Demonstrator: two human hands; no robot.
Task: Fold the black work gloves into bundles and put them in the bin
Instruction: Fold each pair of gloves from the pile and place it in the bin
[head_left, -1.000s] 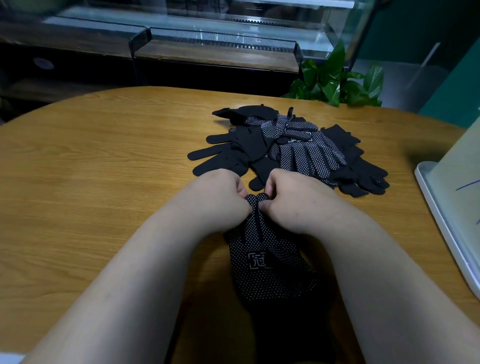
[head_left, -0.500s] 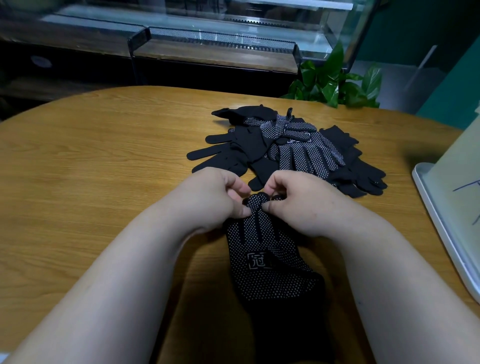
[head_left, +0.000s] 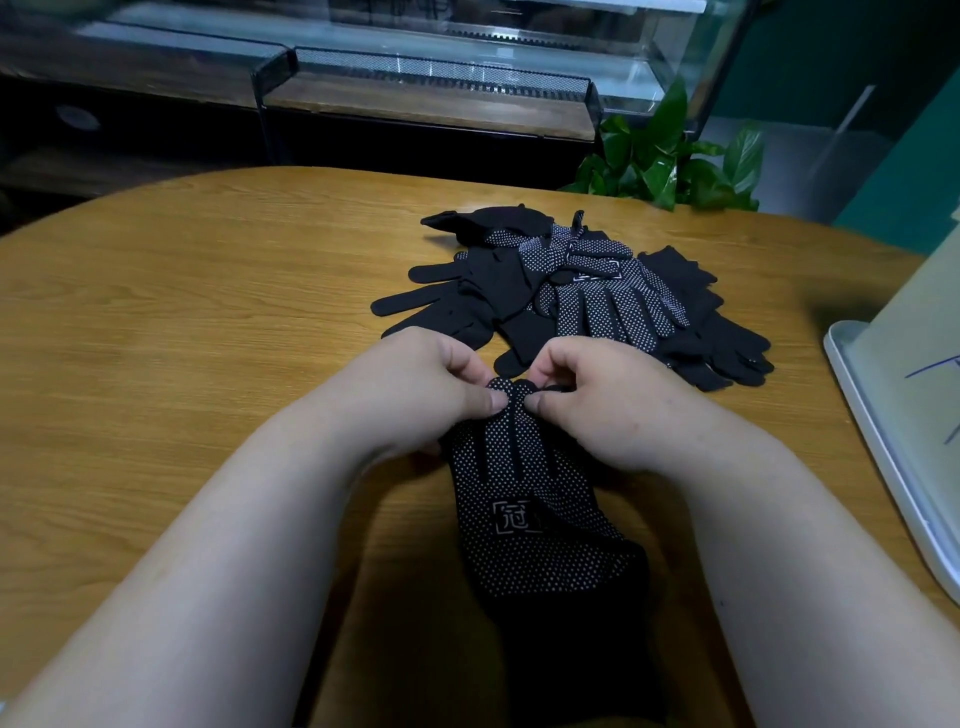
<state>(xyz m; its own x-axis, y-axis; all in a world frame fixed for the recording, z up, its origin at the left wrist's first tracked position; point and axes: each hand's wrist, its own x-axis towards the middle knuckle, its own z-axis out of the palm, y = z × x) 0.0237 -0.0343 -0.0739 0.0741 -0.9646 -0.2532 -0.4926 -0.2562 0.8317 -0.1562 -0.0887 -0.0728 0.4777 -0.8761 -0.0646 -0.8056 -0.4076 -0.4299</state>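
Both hands pinch the far end of one dotted glove (head_left: 524, 499). The left hand (head_left: 436, 395) has its thumb and curled fingers closed on the fingertip end from the left side. The right hand (head_left: 608, 400) grasps the same end from the right, and the two thumbs nearly meet on the cloth. Neither grip is released, and each has fabric in it.

The glove lies lengthwise on the table (head_left: 208, 312) between the forearms. Its white-dotted palm faces up and shows a small white boxed logo (one character is legible, the rest is creased). Its cuff end runs back toward the person into shadow. I cannot tell whether a second glove lies beneath it.

Just beyond the knuckles sits a loose pile of black gloves (head_left: 587, 296). Some lie dotted side up and some plain side up, with fingers splayed to the left and right. One plain fingertip from the pile reaches almost to the gap between the hands. The pile is not folded.

At the table's right edge stands the bin (head_left: 857, 395), pale with a white rim and a frosted wall bearing blue pen strokes. It is well apart from the held glove, and what it holds cannot be seen.

Behind the table are a leafy green plant (head_left: 670, 156) and a glass case (head_left: 441, 88) on dark shelving.
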